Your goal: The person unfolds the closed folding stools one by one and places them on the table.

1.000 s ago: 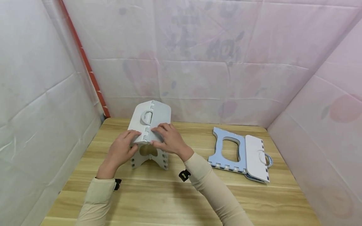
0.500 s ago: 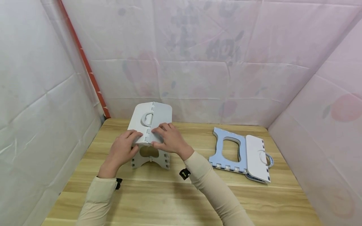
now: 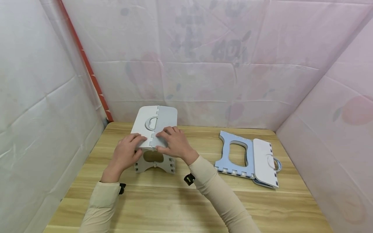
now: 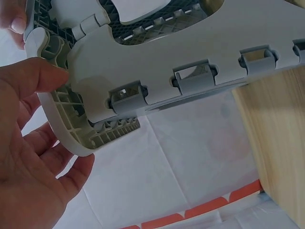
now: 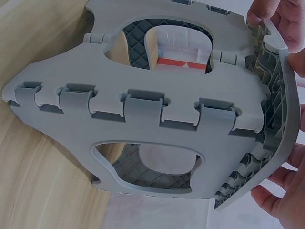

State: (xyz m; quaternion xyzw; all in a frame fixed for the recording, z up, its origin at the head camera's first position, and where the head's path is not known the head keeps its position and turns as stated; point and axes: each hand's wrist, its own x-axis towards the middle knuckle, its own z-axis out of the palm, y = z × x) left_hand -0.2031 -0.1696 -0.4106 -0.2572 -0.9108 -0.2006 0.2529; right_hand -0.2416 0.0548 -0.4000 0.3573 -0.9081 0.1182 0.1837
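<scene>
A white and grey folding stool stands upright on its legs, its two seat halves lying nearly level around a centre hinge. My left hand grips the seat's front left edge, fingertips on top and thumb at the underside; the left wrist view shows the thumb against the ribbed rim. On the front right part of the seat, my right hand holds on in the same way, fingers bent over the top. A curved handle lies in the seat's middle. Hinged leg panels stand spread in the right wrist view.
A second folding stool, blue and white, lies folded on its side at the right of the wooden table. Pale patterned sheeting encloses the table at the back and both sides, with a red strip at the back left corner.
The seat of the white and grey stool has gone from peaked at its hinge to nearly flat, and its legs have spread slightly. Both hands have kept their hold; the blue stool is still.
</scene>
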